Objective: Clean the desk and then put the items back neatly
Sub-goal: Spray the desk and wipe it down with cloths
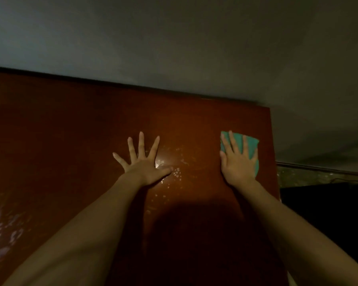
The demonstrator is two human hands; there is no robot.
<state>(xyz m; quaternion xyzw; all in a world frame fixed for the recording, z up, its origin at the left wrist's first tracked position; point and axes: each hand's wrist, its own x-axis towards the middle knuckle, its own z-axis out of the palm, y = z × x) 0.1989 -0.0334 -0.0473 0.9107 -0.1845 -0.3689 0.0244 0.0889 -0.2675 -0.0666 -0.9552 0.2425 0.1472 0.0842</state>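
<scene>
Hands lie flat on a reddish-brown worktop point(74, 124) seen from above in dim light, with a grey wall behind it. The left hand point(142, 162) is spread wide, fingers straight and splayed, palm down on the bare wood and holding nothing. The right hand point(239, 159) is also flat with straight fingers, pressing down on a teal cloth point(251, 144) that sits near the worktop's right edge, towards the far corner. Between the two hands, pale droplets point(177, 172) and a shiny wet patch glisten on the surface; a second smeared wet area point(0, 234) shows at the lower left. No other items appear on the surface, so the wiping stage seems to be under way and the putting back not yet begun.

Risks, as a judgement: the cloth is close to the right edge, so a wide stroke could carry it off the side. The bracing left hand rests beside wet wood and could slip if leaned on. In this poor light, damp streaks, especially the lower-left patch, could easily be missed and left under returned items.
</scene>
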